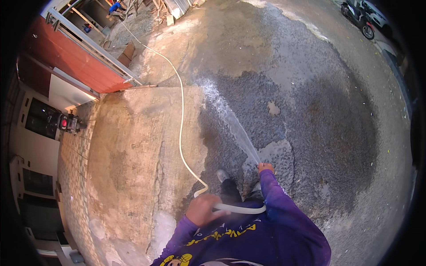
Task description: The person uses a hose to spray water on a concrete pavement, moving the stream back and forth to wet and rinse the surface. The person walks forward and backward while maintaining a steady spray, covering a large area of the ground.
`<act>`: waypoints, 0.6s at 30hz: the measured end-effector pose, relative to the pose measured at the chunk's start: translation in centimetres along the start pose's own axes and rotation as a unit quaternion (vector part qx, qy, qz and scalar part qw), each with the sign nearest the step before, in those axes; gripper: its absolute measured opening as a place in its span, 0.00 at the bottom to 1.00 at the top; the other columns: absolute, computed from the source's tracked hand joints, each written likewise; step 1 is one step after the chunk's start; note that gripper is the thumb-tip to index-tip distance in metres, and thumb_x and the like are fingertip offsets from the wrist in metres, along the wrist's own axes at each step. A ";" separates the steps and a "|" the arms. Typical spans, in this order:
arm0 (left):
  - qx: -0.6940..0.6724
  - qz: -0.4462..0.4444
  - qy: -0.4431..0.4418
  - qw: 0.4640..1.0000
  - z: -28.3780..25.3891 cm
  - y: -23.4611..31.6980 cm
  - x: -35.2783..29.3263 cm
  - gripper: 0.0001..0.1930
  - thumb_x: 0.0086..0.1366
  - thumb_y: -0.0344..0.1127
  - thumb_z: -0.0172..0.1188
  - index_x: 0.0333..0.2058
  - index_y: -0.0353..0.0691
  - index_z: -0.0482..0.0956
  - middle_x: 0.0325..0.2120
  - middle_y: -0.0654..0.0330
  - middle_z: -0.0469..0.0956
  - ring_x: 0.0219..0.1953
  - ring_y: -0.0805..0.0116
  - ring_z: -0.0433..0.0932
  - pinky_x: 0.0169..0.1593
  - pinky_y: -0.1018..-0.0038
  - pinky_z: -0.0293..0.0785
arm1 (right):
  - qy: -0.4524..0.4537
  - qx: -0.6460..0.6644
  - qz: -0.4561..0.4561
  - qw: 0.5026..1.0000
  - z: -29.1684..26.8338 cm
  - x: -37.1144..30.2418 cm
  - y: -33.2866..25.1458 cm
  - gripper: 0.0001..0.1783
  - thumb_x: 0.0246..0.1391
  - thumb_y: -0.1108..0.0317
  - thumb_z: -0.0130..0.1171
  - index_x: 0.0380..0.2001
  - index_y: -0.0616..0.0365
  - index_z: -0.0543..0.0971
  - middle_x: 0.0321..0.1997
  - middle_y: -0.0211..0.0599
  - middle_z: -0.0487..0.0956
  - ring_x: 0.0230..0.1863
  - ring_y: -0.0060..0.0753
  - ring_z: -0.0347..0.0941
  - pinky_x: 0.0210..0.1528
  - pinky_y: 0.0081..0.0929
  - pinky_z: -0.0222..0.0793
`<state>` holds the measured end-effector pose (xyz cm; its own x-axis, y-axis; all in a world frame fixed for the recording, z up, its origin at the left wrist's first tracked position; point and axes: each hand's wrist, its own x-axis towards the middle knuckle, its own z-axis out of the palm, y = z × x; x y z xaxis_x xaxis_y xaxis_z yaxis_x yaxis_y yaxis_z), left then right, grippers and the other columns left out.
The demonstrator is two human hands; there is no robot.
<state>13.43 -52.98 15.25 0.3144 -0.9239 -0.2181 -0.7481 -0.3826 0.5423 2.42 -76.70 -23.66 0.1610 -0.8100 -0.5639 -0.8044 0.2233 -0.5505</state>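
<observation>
A pale cream hose trails over the ground from the far left down to my body. My left hand is closed round it in front of my waist. From there the hose runs right and bends out of sight behind my right forearm. My right hand, farther forward, is closed at the hose's outlet end, which its fingers mostly hide. A white jet of water shoots forward and left from it, breaking up on the road. The asphalt there is dark and wet.
Paler concrete lies left of the hose. A red metal panel and a parked motorbike stand at left. At the far left a person in blue bends near building materials. Another motorbike is parked at the far right.
</observation>
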 end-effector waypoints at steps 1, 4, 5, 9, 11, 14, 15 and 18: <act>0.001 0.003 0.003 1.000 0.0 0.0 0.0 0.22 0.54 0.55 0.73 0.30 0.40 0.82 0.28 0.54 0.81 0.34 0.50 0.81 0.39 0.58 0.76 | 0.000 0.002 -0.006 1.000 0.1 0.3 0.0 0.20 0.51 0.49 0.56 0.30 0.48 0.90 0.34 0.50 0.86 0.40 0.52 0.83 0.52 0.43 0.75; 0.001 0.010 0.002 1.000 0.0 -0.3 0.1 0.22 0.54 0.55 0.73 0.30 0.40 0.82 0.28 0.54 0.81 0.34 0.50 0.81 0.40 0.58 0.76 | 0.000 0.006 -0.023 1.000 0.6 1.2 0.1 0.20 0.51 0.49 0.56 0.29 0.48 0.90 0.33 0.50 0.86 0.40 0.53 0.83 0.52 0.42 0.75; 0.001 0.012 0.000 1.000 0.0 -0.4 0.1 0.22 0.54 0.55 0.73 0.30 0.40 0.82 0.28 0.54 0.81 0.34 0.50 0.81 0.40 0.58 0.76 | 0.002 0.007 -0.027 1.000 0.9 1.5 0.3 0.19 0.50 0.49 0.56 0.29 0.48 0.90 0.33 0.50 0.86 0.39 0.53 0.83 0.52 0.42 0.75; 0.002 0.011 0.007 1.000 -0.2 -0.2 0.1 0.22 0.53 0.54 0.74 0.29 0.40 0.81 0.26 0.54 0.80 0.33 0.50 0.81 0.38 0.59 0.76 | 0.003 0.003 -0.037 0.999 1.0 1.2 -0.5 0.19 0.50 0.49 0.57 0.29 0.47 0.90 0.33 0.49 0.86 0.39 0.53 0.83 0.51 0.43 0.75; 0.002 0.026 0.028 0.999 -0.1 -0.2 0.1 0.22 0.52 0.53 0.76 0.28 0.40 0.82 0.23 0.55 0.79 0.30 0.51 0.80 0.35 0.60 0.75 | -0.006 0.015 -0.042 0.999 1.3 1.4 -0.5 0.18 0.50 0.49 0.57 0.29 0.46 0.90 0.32 0.49 0.86 0.39 0.52 0.83 0.51 0.43 0.75; 0.008 0.026 0.035 0.999 0.0 -0.2 0.0 0.22 0.51 0.53 0.76 0.28 0.40 0.82 0.24 0.55 0.79 0.30 0.51 0.80 0.36 0.60 0.75 | -0.008 0.016 -0.042 0.999 1.6 1.4 -0.8 0.18 0.50 0.49 0.57 0.28 0.46 0.90 0.31 0.48 0.85 0.38 0.51 0.83 0.51 0.43 0.75; 0.008 0.025 0.037 0.999 0.0 -0.2 -0.1 0.22 0.51 0.53 0.77 0.28 0.40 0.82 0.24 0.55 0.79 0.30 0.51 0.80 0.36 0.60 0.75 | -0.008 0.012 -0.040 0.999 1.7 1.2 -1.2 0.18 0.49 0.49 0.57 0.28 0.47 0.90 0.30 0.48 0.85 0.38 0.51 0.83 0.50 0.43 0.75; 0.004 0.024 0.042 0.999 -0.1 -0.3 -0.3 0.22 0.50 0.53 0.77 0.28 0.40 0.82 0.24 0.55 0.79 0.31 0.50 0.80 0.36 0.60 0.75 | -0.014 0.003 -0.065 0.998 1.6 0.6 -2.2 0.18 0.49 0.50 0.58 0.26 0.47 0.90 0.28 0.47 0.85 0.35 0.51 0.83 0.49 0.43 0.76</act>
<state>13.63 -52.55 15.25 0.3266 -0.9372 -0.1224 -0.7681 -0.3387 0.5435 5.24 -76.82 -23.80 0.2791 -0.8167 -0.5051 -0.7730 0.1210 -0.6228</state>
